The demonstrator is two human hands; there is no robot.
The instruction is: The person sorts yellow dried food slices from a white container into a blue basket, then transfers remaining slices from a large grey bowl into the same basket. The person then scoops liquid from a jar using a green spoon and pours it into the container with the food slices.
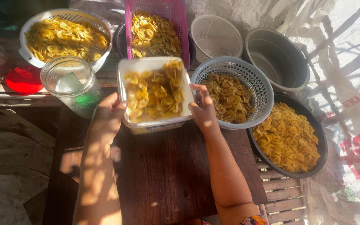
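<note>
At the near edge lies a dark brown wooden tabletop point(167, 175), partly in sun and partly in shadow, and the two bare forearms reach over it from below. The left hand point(110, 113) grips the left side of a white rectangular plastic container point(126, 68), and the right hand point(203, 110) grips its right side, so the hands are apart with the container clamped between them. This container is half full of yellow fried banana chips point(157, 93), which lie mostly toward its right and near side, and it is held just above the far edge of the tabletop. To the right, near the right hand, a grey round plastic basket with a perforated wall point(253, 79) holds more chips, and just beside it, lower right, a black round basin point(319, 137) is full of the same chips. To the left of the container stands a clear glass jar point(69, 83) with something green inside, and beyond it a red round lid point(23, 80) lies on wooden slats. Farther away, a pink rectangular plastic basket point(155, 8) with chips rests in a dark bowl, a white round colander point(63, 16) is heaped with chips, and an empty white round strainer point(215, 35) stands next to an empty grey plastic bucket point(278, 58).
</note>
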